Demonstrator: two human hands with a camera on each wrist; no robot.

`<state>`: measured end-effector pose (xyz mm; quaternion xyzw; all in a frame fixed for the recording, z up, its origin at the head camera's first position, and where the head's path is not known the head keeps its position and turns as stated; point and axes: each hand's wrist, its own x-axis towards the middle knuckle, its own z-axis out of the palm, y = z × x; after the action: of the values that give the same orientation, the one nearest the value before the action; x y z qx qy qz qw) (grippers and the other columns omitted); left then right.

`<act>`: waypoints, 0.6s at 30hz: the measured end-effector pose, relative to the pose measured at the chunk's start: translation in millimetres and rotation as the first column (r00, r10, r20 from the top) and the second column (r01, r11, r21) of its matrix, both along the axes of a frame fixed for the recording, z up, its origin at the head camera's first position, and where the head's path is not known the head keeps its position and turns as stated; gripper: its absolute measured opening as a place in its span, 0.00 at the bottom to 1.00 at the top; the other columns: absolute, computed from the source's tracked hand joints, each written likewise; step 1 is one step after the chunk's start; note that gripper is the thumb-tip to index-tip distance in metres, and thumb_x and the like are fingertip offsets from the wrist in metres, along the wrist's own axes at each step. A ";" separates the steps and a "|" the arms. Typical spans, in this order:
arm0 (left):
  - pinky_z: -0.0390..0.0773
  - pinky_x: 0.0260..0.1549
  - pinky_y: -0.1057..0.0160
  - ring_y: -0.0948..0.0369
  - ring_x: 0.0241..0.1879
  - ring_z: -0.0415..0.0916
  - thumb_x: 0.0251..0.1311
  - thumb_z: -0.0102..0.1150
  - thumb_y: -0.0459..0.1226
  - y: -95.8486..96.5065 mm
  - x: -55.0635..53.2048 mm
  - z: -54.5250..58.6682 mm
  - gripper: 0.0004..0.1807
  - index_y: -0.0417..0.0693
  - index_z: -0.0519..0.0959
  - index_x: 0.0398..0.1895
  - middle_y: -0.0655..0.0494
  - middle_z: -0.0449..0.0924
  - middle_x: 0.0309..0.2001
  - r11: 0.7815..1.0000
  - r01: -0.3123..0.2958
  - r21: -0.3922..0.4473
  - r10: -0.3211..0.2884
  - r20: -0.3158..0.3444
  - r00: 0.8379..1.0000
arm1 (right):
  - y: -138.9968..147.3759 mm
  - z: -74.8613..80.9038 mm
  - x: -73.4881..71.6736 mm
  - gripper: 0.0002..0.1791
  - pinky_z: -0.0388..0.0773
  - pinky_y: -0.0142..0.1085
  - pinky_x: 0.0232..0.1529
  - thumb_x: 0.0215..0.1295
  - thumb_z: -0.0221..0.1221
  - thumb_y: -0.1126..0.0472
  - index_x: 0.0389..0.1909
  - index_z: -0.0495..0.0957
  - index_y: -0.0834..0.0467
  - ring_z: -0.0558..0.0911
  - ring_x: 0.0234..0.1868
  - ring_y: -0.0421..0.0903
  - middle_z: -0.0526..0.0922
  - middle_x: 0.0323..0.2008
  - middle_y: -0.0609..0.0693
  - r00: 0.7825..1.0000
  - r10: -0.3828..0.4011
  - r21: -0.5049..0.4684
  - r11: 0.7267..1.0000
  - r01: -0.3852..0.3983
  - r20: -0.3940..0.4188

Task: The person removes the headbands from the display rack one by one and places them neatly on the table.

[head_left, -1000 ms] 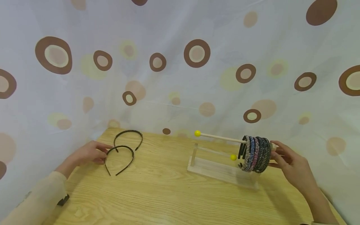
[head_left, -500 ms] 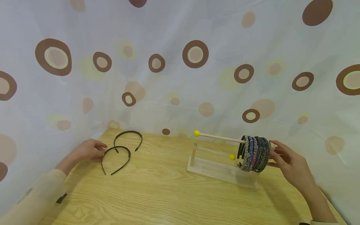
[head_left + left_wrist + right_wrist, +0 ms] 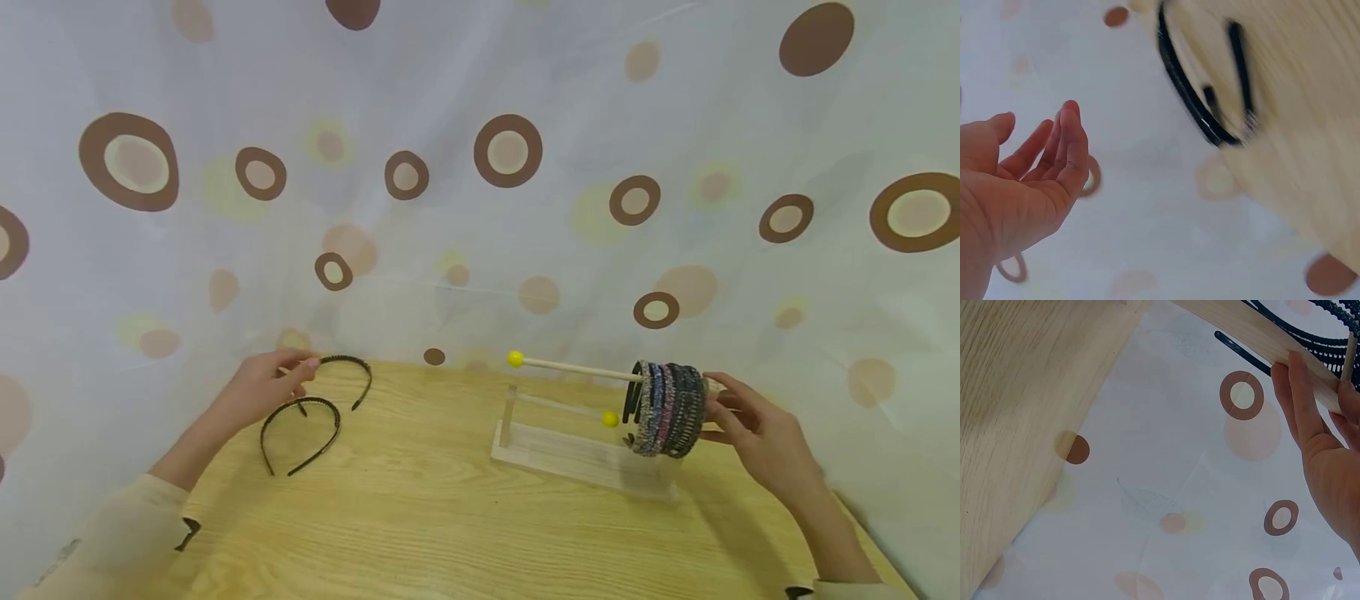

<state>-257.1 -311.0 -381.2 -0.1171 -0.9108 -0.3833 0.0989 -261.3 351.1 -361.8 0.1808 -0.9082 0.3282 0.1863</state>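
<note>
Left hand (image 3: 258, 389) relaxed, empty, nearer headband (image 3: 315, 400) just beside it; right hand (image 3: 768, 437) grips wooden stand (image 3: 555, 452).

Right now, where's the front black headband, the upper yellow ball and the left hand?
Front black headband (image 3: 310, 399): head view, top of its curve.
Upper yellow ball (image 3: 515, 359): head view, the ball's middle.
Left hand (image 3: 260, 387): head view, middle of the hand.

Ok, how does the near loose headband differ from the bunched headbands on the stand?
The near loose headband rests on the table; the bunched headbands hang on the stand. The near loose headband looks black, while the bunched headbands include blue and pink ones. All share a curved shape.
</note>
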 end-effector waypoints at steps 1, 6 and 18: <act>0.83 0.30 0.57 0.53 0.38 0.83 0.78 0.50 0.51 10.7 0.5 2.2 0.28 0.41 0.75 0.68 0.46 0.84 0.47 1.000 0.018 0.016 -0.018 -0.017 1.000 | -0.2 -0.3 0.3 0.28 0.82 0.28 0.38 0.79 0.54 0.60 0.77 0.66 0.52 0.85 0.40 0.32 0.80 0.53 0.68 1.000 0.007 -0.009 1.000 -0.007 0.002; 0.83 0.30 0.58 0.60 0.36 0.83 0.78 0.51 0.49 58.8 -1.8 7.6 0.23 0.46 0.79 0.64 0.52 0.84 0.46 0.993 0.106 0.052 -0.100 -0.102 0.990 | -1.5 -1.4 1.9 0.27 0.81 0.27 0.39 0.79 0.54 0.60 0.76 0.66 0.53 0.82 0.41 0.28 0.80 0.52 0.67 1.000 0.012 -0.012 1.000 -0.012 -0.008; 0.83 0.33 0.61 0.64 0.35 0.82 0.77 0.54 0.45 197.8 -8.0 11.6 0.15 0.49 0.83 0.55 0.59 0.84 0.42 0.949 0.289 0.127 -0.240 -0.308 0.921 | -1.7 0.2 3.3 0.26 0.83 0.51 0.42 0.80 0.54 0.58 0.76 0.67 0.51 0.87 0.45 0.48 0.82 0.52 0.63 0.999 -0.021 0.036 0.999 0.023 -0.039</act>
<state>-265.1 -113.3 -369.6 -0.2852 -0.8262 -0.4483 0.1873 -258.0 349.4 -361.6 0.1805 -0.9121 0.3062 0.2042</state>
